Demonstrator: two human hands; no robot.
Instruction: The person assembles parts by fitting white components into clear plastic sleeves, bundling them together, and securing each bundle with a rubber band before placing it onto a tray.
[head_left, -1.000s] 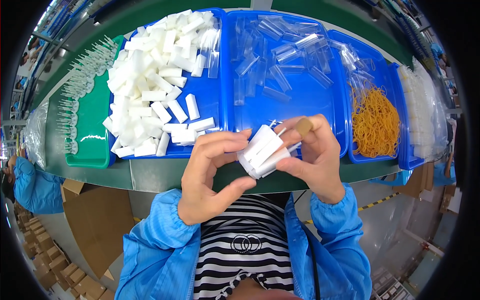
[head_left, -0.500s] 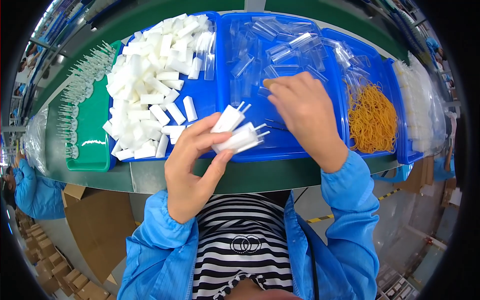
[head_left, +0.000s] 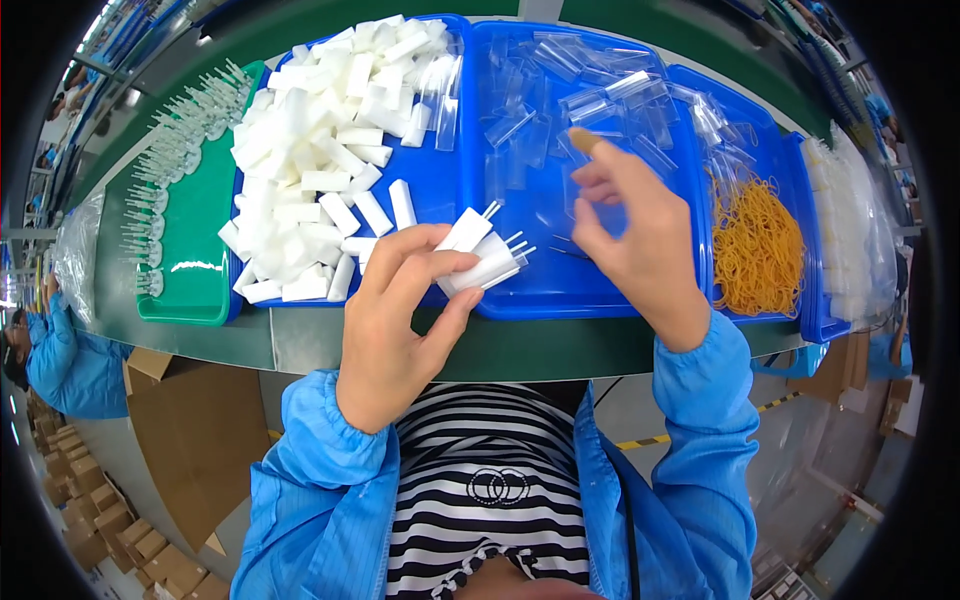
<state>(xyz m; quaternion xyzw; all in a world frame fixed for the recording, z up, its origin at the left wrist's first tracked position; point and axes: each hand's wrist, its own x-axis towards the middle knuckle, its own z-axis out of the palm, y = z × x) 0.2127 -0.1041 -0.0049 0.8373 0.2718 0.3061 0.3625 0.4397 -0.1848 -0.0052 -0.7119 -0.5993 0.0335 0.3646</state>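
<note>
In my left hand (head_left: 395,310), closed between thumb and fingers, are a few white plug-like pieces (head_left: 487,262) with thin pale prongs pointing right. Clear plastic wraps part of the lower one. My right hand (head_left: 640,225) hovers over the middle blue tray (head_left: 600,308), thumb and index finger apart, a tan cover on the index fingertip; I see nothing held between them. Its other fingers are curled and slightly blurred. Under and beyond this hand lie loose clear plastic sleeves (head_left: 512,127). Thin dark tips of a tool (head_left: 568,246) show beside the palm.
A left blue tray (head_left: 437,185) carries a heap of white blocks (head_left: 300,160). Left of it, a green tray (head_left: 195,262) has pronged white pieces (head_left: 150,235) along its edge. On the right are yellow rubber bands (head_left: 757,250) and bagged white pieces (head_left: 835,235). Cardboard boxes (head_left: 190,440) stand below the table.
My right hand has shifted right, and its thumb and index finger have spread apart. My left hand still grips the white pieces, now drawn closer together. The whole view has shifted slightly.
</note>
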